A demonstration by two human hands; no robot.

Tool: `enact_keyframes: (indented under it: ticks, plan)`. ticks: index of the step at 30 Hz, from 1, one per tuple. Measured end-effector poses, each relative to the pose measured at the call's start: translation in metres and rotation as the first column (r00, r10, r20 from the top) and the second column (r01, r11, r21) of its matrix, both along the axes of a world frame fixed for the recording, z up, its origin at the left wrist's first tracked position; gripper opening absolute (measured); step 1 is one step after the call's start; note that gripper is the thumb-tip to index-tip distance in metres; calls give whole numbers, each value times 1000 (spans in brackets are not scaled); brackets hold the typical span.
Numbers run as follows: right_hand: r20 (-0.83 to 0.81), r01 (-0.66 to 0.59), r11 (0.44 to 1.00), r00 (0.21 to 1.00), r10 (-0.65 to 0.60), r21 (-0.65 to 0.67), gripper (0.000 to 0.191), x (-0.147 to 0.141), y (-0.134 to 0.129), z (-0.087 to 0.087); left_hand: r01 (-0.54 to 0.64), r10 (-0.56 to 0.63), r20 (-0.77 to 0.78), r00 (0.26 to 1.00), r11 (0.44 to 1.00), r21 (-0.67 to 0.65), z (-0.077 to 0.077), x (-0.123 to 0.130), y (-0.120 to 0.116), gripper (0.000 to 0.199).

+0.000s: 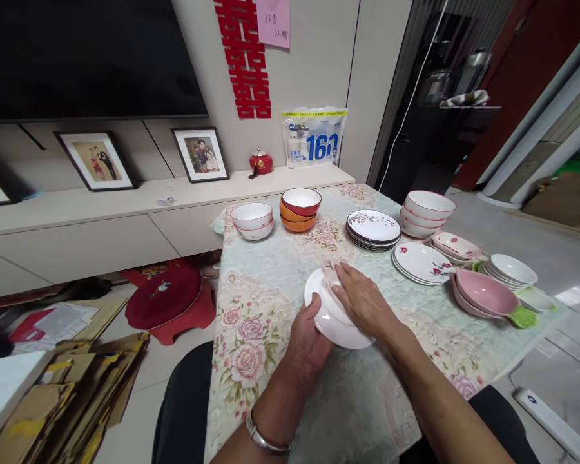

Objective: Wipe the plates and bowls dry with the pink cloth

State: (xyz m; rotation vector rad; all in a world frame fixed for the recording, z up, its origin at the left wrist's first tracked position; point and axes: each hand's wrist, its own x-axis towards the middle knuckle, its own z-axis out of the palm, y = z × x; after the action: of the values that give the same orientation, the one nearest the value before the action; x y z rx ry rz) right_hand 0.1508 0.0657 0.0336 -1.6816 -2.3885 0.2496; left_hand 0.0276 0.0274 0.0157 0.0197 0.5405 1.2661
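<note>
A white plate is held above the flowered tablecloth. My left hand grips its lower left edge, thumb on the upper face and fingers underneath. Pressed onto the plate's upper part is a pale pink cloth, under the fingers of my right hand. The right fingers lie close together over the cloth, hiding part of it and the plate's right side. Beyond the hands stand a stack of dark-rimmed plates and a stack of flowered plates.
White bowls and red and orange bowls stand at the back. To the right are stacked bowls, pink dishes and small white dishes. A plastic package rests on the cabinet.
</note>
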Motion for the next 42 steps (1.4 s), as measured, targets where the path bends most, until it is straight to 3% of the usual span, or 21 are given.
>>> enact_keyframes:
  ticks: [3,6,12,14,19,24,27,31,34,38,42]
  plan:
    - [63,134,991,989,-132,-29,58,4,-1,1,22,-22,-8,1000,1000,-6,1,0,2,50]
    - [113,159,986,982,-154,-42,58,4,-9,4,28,-28,-10,1000,999,-25,2,0,4,53]
    - [8,-87,996,996,87,-30,57,-6,-16,8,-24,24,-23,999,999,-24,3,-1,1,48]
    - [-18,-118,993,993,118,-12,57,-8,-11,5,-16,15,-26,1000,1000,-8,2,-1,-1,48]
    - [-7,58,998,998,-58,15,58,0,2,-6,37,-37,7,999,998,-41,6,-1,-1,49]
    - [71,167,986,983,-167,4,55,4,-7,-3,28,-29,-15,999,998,-50,8,-1,2,52]
    - [46,75,997,996,-76,23,56,-1,-16,0,34,-34,19,999,999,-20,7,-1,2,54]
    - [-48,-143,984,988,148,105,58,-10,-15,0,7,-8,76,997,1000,19,5,-2,0,56]
    - [-76,-201,975,975,209,100,56,-10,-7,1,1,-3,79,997,999,35,5,-2,0,55]
    - [-95,-75,994,992,82,78,55,0,5,-1,50,-52,60,997,998,22,5,-2,-1,57]
    - [-87,79,996,993,-77,27,51,10,8,-3,13,-13,-43,999,1000,-1,3,-5,-2,57]
